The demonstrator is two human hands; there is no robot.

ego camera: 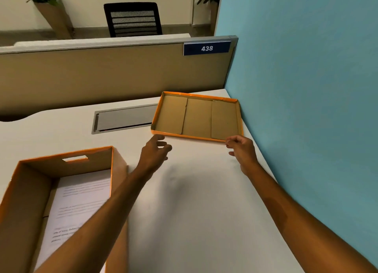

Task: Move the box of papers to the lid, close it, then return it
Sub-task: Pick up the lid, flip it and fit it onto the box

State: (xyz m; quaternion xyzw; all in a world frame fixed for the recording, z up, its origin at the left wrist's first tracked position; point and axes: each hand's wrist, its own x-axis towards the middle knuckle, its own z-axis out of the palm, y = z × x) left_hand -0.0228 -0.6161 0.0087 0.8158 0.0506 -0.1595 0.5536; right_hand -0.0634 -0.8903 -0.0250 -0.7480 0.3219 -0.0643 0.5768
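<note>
An orange-edged cardboard box stands open at the near left of the desk, with printed papers lying inside. Its lid lies upside down at the far right, brown inside facing up, close to the blue wall. My left hand hovers just short of the lid's near left corner, fingers apart and holding nothing. My right hand is at the lid's near right corner, fingers loosely curled, its fingertips at the rim; whether they touch it I cannot tell. My left forearm crosses over the box's right wall.
A grey cable hatch is set into the white desk left of the lid. A tan partition with a "438" sign bounds the far edge; a blue wall bounds the right. A black chair stands beyond.
</note>
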